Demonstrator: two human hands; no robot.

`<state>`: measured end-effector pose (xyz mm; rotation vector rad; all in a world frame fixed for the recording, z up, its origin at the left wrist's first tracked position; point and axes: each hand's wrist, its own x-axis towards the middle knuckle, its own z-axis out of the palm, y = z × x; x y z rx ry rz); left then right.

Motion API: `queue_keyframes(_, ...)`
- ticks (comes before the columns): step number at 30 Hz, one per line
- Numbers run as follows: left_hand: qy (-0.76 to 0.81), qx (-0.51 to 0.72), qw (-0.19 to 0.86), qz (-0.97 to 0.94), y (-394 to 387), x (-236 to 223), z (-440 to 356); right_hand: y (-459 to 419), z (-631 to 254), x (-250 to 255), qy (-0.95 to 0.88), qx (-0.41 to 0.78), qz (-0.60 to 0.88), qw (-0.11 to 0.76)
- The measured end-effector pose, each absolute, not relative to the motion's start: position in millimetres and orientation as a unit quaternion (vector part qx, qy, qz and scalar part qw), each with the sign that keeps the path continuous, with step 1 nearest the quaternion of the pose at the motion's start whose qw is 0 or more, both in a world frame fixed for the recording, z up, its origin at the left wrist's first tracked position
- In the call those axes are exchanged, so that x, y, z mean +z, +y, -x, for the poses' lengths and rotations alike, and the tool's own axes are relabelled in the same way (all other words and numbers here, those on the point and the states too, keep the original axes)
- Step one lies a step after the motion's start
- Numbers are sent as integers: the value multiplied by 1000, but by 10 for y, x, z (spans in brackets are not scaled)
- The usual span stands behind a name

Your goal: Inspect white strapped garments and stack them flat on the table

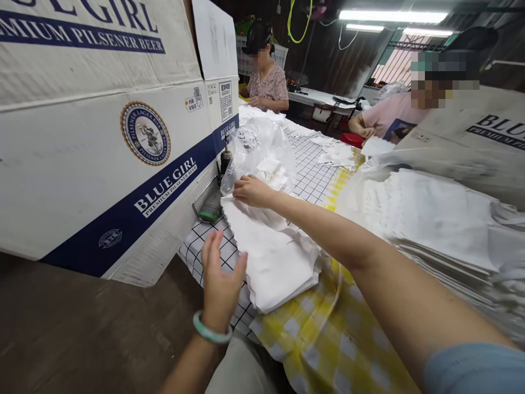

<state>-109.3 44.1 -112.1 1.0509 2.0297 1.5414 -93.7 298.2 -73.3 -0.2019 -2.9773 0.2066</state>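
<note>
A folded stack of white cloth [274, 257] with a scalloped left edge lies in front of me on the table. My right hand [252, 191] reaches across to its far left corner, fingers curled and closed on the cloth's edge. My left hand [223, 279] hovers just left of the stack, fingers and thumb apart, holding nothing; a pale green bangle circles that wrist. Right behind my right hand sits a clear plastic bag [262, 142] with white cloth pieces in and around it.
A large beer carton [82, 148] stands at the left. A roller-like tool with a green part [210, 212] lies beside it. More stacked white cloth [435, 208] fills the right side. Yellow checked cloth [328, 334] covers the near edge. Two other people work across the table.
</note>
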Motion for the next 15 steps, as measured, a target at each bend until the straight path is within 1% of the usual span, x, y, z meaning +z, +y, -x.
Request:
queue_keyframes(3,759,471,34,-449,916,-870,1455,2913,873,-675,-989,94,73,92)
queue_keyframes(4,766,432,5,-476,1085,-794,1566,2879,842,-636,-987,102,78,98)
queue_keyframes(5,771,392,-2,-502,1244,-723,1669,2842,804,-589,-985,112,83,104)
queue_keyframes(7,780,300,54,-547,1502,-590,1833,2758,704,-475,-979,130,103,119)
queue_keyframes(9,770,263,126,-568,1643,-450,1922,2671,577,-343,-966,165,133,146)
queue_keyframes(11,740,300,155,-581,1665,-294,1917,2597,440,-195,-946,219,150,184)
queue_keyframes(13,699,377,146,-590,1598,-137,1818,2541,300,-19,-923,271,147,228)
queue_keyframes(15,654,448,161,-588,1483,-16,1646,2492,147,203,-903,292,134,286)
